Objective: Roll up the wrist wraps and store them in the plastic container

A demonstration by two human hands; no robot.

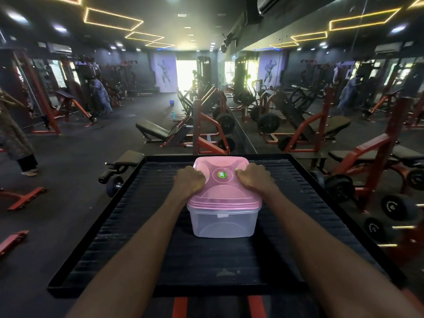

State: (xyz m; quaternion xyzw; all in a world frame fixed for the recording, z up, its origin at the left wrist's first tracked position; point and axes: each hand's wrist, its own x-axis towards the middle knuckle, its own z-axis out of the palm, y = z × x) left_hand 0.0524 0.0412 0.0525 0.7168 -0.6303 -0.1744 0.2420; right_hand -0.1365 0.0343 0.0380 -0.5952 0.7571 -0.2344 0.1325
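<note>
Both sets of fingers are lying curled on the pink lid point(223, 180), the left hand point(189, 180) pressing its left side and the right hand point(253, 179) its right side, with a round green sticker point(221, 174) sitting between them. Under the lid, the clear plastic container point(223, 222) is standing on a black ribbed platform point(206, 260). Beyond the fingertips, gym benches point(152, 129) are standing well apart.

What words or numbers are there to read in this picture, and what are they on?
No text can be read here.
Round green and yellow sticker on the pink lid: lettering too blurred to read.
Dumbbell ends on the right: markings too small to read.
Wall posters: a figure drawing, no legible words.
</note>
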